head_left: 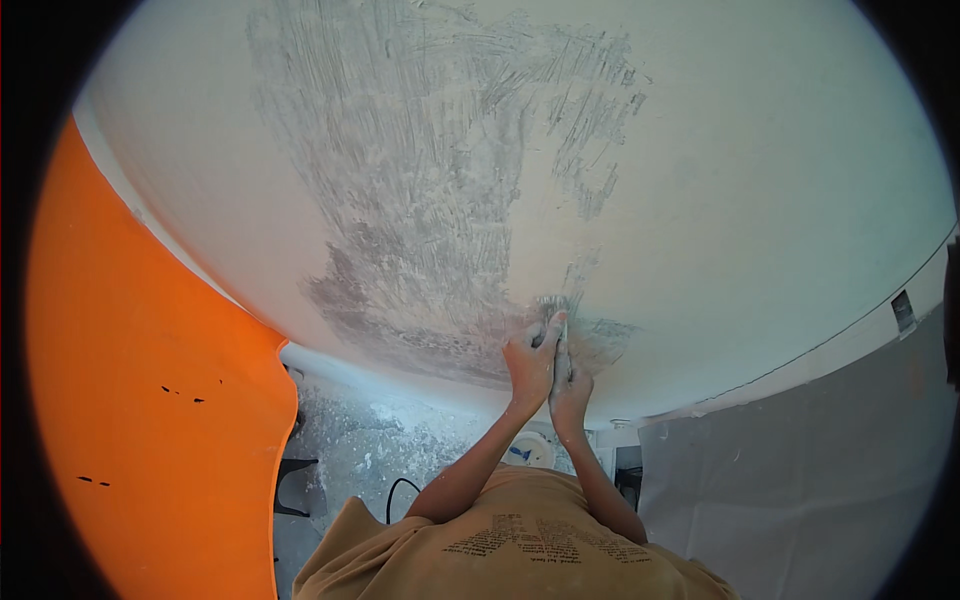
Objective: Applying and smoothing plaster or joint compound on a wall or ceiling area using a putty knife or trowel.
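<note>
My left hand (530,362) and my right hand (570,395) are together low on a large curved white surface (720,190). Both are closed round a slim, dust-covered scraper (563,340), whose front end meets the surface just beyond my fingers. My fingers hide most of its shape. Around and beyond the hands spreads a scraped grey patch (420,170) with long streaks, reaching to the far edge of view. A smooth pale strip (545,220) runs through it, straight ahead of the hands.
An orange sheet (150,380) hangs at the left, a grey sheet (800,470) at the right. Below, white flakes litter the floor (370,430). A round white container (540,450) with something blue in it stands by my body, near a black cable (398,487) and a dark stand (292,487).
</note>
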Tool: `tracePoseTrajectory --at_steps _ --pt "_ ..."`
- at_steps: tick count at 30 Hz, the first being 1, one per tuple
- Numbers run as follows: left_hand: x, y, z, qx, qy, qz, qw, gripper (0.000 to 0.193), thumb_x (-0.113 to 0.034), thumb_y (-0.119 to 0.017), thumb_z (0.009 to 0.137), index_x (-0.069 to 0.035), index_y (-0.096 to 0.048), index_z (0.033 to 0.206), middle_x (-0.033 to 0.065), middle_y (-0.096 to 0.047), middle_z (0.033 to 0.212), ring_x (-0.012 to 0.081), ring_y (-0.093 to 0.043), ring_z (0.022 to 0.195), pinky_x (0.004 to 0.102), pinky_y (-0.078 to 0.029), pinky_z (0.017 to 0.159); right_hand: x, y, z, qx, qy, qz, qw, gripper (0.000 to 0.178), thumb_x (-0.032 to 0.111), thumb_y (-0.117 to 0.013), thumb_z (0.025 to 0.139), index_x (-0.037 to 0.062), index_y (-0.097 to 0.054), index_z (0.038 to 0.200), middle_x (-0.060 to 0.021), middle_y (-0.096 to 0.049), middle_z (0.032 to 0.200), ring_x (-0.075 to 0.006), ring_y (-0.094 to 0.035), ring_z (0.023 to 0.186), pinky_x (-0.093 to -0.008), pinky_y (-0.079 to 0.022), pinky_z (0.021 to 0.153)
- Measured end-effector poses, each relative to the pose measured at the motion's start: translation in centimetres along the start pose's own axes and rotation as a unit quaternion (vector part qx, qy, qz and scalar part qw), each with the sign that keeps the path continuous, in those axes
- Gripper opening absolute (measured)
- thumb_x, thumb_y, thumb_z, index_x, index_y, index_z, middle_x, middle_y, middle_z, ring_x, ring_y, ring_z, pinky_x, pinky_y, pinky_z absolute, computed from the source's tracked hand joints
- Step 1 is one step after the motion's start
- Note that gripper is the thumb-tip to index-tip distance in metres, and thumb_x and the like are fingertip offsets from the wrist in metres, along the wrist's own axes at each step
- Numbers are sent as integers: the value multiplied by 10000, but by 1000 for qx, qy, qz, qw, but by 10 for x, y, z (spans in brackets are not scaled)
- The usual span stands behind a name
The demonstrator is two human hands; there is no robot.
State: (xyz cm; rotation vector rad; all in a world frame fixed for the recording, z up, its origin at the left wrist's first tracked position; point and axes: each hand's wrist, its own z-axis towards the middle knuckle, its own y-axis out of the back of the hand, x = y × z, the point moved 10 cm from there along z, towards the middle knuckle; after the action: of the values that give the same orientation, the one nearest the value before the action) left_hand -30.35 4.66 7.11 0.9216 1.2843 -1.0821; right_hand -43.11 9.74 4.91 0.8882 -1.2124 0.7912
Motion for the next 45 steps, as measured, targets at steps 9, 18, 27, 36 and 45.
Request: tracePoseTrajectory --at_steps 9,18,27,36,45 --pt "32 6 -6 40 13 62 997 489 -321 -656 912 15 -540 576 10 -452 491 67 -395 496 308 -318 445 -42 -8 -17 79 -35 37 996 343 239 -476 1012 -58 -598 892 -71 -521 609 -88 -438 557 -291 -373 506" --pt "-30 -6 17 23 -33 78 996 506 -292 -688 888 9 -451 556 7 -368 488 83 -325 510 328 -290 463 24 -12 21 22 118 6 993 333 215 -451 1015 -57 -569 865 -117 -517 602 -119 -454 536 -331 -372 495" --pt "4 -8 15 75 14 57 995 448 -281 -652 917 -6 -525 586 -11 -474 517 50 -408 500 273 -327 442 -8 -11 7 67 64 -11 996 343 238 -456 1012 -35 -575 842 -104 -527 595 -153 -492 516 -342 -390 491" --pt "20 -6 4 84 32 76 993 442 -307 -647 921 7 -580 617 7 -522 520 69 -480 483 270 -381 444 -4 -3 6 69 61 -69 993 322 224 -468 1003 -38 -583 855 -118 -555 603 -198 -537 511 -358 -415 508" --pt "10 -9 12 158 77 -87 981 382 -285 -682 898 18 -611 678 10 -583 598 59 -540 540 232 -453 483 35 14 -5 78 62 -87 991 329 252 -523 986 -14 -542 793 -21 -455 542 -96 -403 500 -300 -337 468"
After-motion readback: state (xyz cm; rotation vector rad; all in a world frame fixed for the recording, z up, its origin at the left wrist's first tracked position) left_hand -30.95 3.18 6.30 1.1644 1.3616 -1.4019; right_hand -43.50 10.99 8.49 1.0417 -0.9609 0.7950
